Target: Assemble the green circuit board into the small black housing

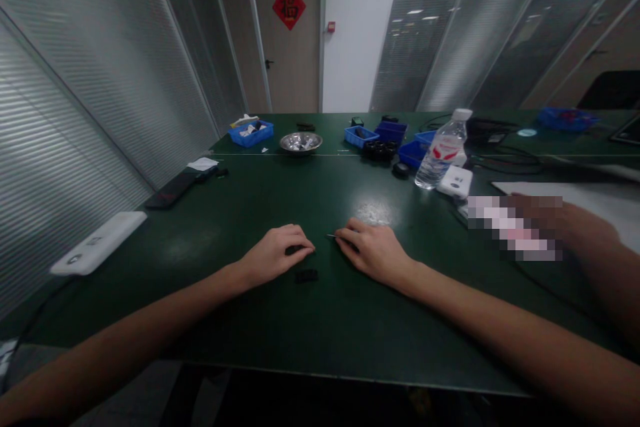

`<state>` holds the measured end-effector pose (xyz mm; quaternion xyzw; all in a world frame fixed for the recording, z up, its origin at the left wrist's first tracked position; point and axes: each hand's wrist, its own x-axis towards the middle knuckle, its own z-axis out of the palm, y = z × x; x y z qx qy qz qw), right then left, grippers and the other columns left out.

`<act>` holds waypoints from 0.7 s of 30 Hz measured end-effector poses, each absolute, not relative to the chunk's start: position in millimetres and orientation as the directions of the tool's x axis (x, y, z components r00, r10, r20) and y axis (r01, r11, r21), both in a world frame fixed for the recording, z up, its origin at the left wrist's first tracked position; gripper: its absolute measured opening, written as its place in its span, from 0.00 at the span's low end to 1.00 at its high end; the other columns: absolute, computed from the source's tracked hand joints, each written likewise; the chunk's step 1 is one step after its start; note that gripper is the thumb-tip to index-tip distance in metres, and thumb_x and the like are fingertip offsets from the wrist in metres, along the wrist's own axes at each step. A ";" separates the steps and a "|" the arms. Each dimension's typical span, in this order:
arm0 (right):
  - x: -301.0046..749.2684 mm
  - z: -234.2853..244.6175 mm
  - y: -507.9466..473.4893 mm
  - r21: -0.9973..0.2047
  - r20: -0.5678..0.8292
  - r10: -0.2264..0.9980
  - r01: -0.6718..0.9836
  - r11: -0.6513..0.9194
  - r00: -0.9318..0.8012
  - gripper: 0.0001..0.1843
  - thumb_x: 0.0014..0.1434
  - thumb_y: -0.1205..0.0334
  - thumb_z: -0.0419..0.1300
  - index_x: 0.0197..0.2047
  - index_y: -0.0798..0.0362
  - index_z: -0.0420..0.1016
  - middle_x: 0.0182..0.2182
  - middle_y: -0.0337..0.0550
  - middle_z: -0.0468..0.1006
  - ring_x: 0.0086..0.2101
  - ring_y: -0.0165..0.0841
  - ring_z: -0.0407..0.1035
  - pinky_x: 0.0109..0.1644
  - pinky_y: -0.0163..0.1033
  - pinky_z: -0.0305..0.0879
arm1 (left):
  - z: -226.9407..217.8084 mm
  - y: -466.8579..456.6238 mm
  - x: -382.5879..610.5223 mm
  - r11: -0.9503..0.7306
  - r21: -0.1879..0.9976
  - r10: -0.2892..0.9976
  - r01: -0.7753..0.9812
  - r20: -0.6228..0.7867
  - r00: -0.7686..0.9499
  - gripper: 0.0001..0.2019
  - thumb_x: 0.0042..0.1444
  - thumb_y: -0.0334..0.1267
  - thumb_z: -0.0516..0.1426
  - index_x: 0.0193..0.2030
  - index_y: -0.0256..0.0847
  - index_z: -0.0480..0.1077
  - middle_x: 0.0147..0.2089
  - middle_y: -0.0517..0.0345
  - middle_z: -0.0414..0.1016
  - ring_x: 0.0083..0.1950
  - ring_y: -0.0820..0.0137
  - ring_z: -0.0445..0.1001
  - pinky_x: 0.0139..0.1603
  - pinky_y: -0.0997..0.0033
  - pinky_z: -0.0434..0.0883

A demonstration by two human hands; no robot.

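My left hand (277, 252) rests on the dark green table (300, 320) with its fingers curled, pinching a small black part at the fingertips. A second small black part (306, 275) lies on the table just below that hand. My right hand (373, 248) lies close to the right of it, fingers bent together around a thin metal pin whose tip sticks out to the left. The two hands' fingertips are a few centimetres apart.
A water bottle (443, 150) and a white device (456, 181) stand at the right. A steel bowl (301, 142) and blue bins (251, 133) sit at the back. A white box (99, 242) and black phone (171, 191) lie left. Another person's arm (590, 233) rests at the right.
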<state>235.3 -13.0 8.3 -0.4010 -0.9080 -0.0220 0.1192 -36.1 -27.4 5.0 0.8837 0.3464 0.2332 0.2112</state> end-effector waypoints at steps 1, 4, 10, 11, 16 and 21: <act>235.3 8.0 -13.0 -0.052 0.236 0.722 0.733 0.678 -0.650 0.18 0.74 0.55 0.49 0.55 0.47 0.77 0.43 0.44 0.76 0.32 0.30 0.69 0.31 0.36 0.53 | 5.6 -27.2 -36.4 -0.667 0.543 0.711 0.510 0.259 0.654 0.09 0.69 0.34 0.56 0.50 0.41 0.78 0.46 0.53 0.76 0.49 0.66 0.74 0.51 0.66 0.70; 235.9 6.8 -12.7 -0.048 0.243 0.720 0.733 0.679 -0.650 0.18 0.74 0.55 0.49 0.55 0.48 0.77 0.43 0.44 0.76 0.33 0.30 0.69 0.31 0.36 0.54 | 5.8 -26.4 -37.7 -0.669 0.547 0.706 0.504 0.255 0.661 0.11 0.71 0.33 0.53 0.51 0.42 0.77 0.47 0.53 0.76 0.50 0.66 0.74 0.52 0.65 0.70; 236.3 6.3 -12.4 -0.049 0.239 0.722 0.735 0.676 -0.649 0.18 0.74 0.55 0.49 0.56 0.48 0.77 0.43 0.44 0.76 0.33 0.30 0.69 0.32 0.36 0.55 | 2.2 -25.8 -37.3 -0.677 0.528 0.705 0.512 0.267 0.657 0.13 0.71 0.32 0.52 0.56 0.44 0.75 0.49 0.53 0.74 0.50 0.66 0.73 0.52 0.64 0.71; 236.2 6.3 -12.5 -0.049 0.236 0.724 0.736 0.675 -0.648 0.19 0.74 0.54 0.49 0.56 0.48 0.77 0.43 0.45 0.76 0.33 0.30 0.69 0.31 0.36 0.55 | 2.1 -26.2 -36.7 -0.674 0.529 0.711 0.516 0.274 0.647 0.13 0.71 0.32 0.52 0.57 0.43 0.75 0.49 0.52 0.74 0.50 0.66 0.73 0.52 0.64 0.71; 235.4 7.4 -13.4 -0.057 0.231 0.728 0.738 0.672 -0.646 0.18 0.74 0.55 0.49 0.56 0.48 0.77 0.43 0.46 0.76 0.34 0.31 0.70 0.31 0.36 0.54 | 6.6 -31.5 -34.2 -0.680 0.491 0.717 0.545 0.289 0.634 0.16 0.69 0.28 0.52 0.58 0.41 0.74 0.51 0.50 0.73 0.50 0.66 0.73 0.51 0.64 0.72; 235.4 8.0 -13.0 -0.065 0.228 0.730 0.738 0.672 -0.644 0.19 0.74 0.55 0.48 0.55 0.48 0.77 0.43 0.45 0.76 0.33 0.30 0.69 0.31 0.36 0.54 | 12.8 -36.9 -34.7 -0.736 0.368 0.664 0.568 0.232 0.711 0.21 0.64 0.25 0.52 0.60 0.40 0.74 0.52 0.48 0.74 0.52 0.62 0.72 0.54 0.59 0.72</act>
